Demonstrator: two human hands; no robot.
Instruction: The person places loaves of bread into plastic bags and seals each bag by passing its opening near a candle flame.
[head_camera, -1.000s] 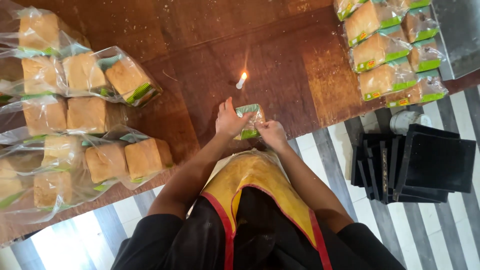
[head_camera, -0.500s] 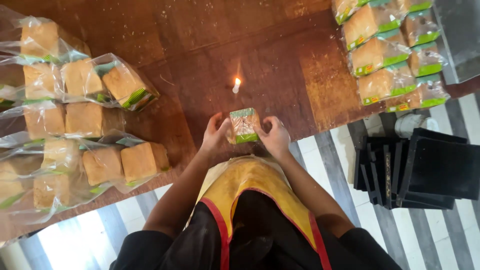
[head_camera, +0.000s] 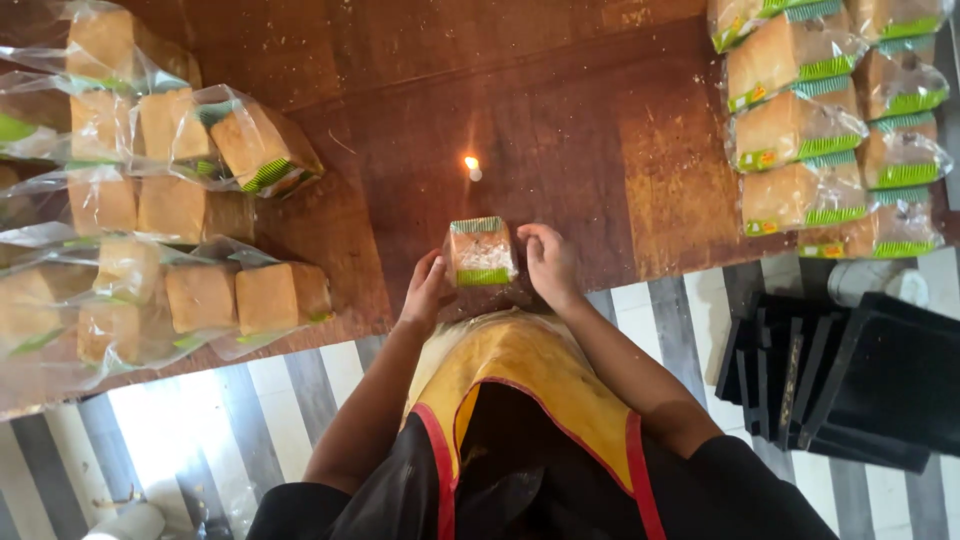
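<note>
Dark wooden table (head_camera: 600, 130) carries a lit candle (head_camera: 473, 168); just below it, left hand (head_camera: 424, 293) and right hand (head_camera: 549, 262) clasp 1 bagged bread loaf (head_camera: 480, 252), best kept level, plastic clear of flame

Your one head camera looks steeply down — close over the wooden table (head_camera: 600, 120) (near edge, floor too).

Dim warm light, small candle flame (head_camera: 470, 163) glowing mid-table, bright floor glare bottom left, edges soft
</note>
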